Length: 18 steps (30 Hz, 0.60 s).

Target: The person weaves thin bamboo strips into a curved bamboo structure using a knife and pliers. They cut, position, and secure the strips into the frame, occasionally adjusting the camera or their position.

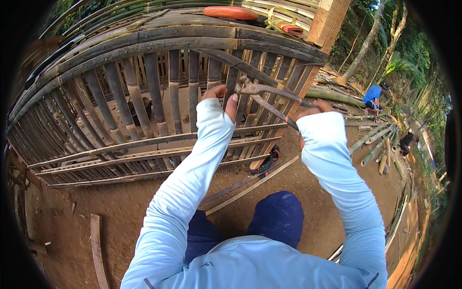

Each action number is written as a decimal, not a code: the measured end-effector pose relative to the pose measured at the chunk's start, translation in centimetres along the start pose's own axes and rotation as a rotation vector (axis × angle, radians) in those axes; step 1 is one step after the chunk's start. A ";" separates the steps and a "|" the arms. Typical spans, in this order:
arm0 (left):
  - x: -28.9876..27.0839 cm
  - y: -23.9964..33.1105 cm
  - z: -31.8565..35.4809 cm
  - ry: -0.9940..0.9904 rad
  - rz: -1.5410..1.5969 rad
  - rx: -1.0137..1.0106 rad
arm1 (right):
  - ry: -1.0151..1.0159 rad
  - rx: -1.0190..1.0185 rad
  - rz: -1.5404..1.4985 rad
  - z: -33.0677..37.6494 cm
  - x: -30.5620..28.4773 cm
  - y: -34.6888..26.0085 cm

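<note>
My right hand (313, 113) is wrapped round the handles of a pair of metal pincers (255, 90). One handle shows red near its grip, and the two handles spread a little apart. The pincers' rusty head points left, right beside my left thumb. My left hand (220, 100) is raised with bent fingers and thumb facing each other in front of the bamboo slats; what lies between them is too small or hidden to make out. Behind both hands stands a bamboo slat panel (174, 96), crossed by a diagonal bamboo strip (260, 73) at its upper right.
An orange-red tool or sheath (231, 13) lies on the bamboo along the top. A wooden post (328, 24) stands at the panel's right end. Cut bamboo poles (373, 156) lie at right, near a person in blue (373, 95). A board (98, 250) lies on the dirt.
</note>
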<state>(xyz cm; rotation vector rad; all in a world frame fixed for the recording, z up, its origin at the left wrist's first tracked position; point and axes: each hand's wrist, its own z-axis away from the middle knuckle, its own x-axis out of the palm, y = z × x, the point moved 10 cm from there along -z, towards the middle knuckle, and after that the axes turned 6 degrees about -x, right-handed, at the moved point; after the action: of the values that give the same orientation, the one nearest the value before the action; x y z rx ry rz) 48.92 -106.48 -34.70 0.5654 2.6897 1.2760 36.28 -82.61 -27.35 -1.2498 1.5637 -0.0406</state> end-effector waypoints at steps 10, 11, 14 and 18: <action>2.9 -0.4 -1.0 0.354 0.099 -0.206 | 0.170 -0.232 0.796 -4.2 -3.4 -13.6; 3.4 -0.3 -0.9 0.356 0.104 -0.284 | 0.185 -0.233 0.806 -4.4 -3.6 -14.4; 3.9 0.6 -1.6 0.392 0.010 -0.292 | 0.214 -0.235 0.836 -5.0 -3.7 -16.0; 4.3 0.2 -1.8 0.489 -0.055 -0.236 | 0.221 -0.231 0.864 -5.4 -3.3 -17.1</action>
<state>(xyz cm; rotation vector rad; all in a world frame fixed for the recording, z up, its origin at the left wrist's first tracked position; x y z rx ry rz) 44.57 -106.04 -33.10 0.1623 2.8183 1.8887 43.40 -90.83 -12.75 -0.6567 2.2347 0.5842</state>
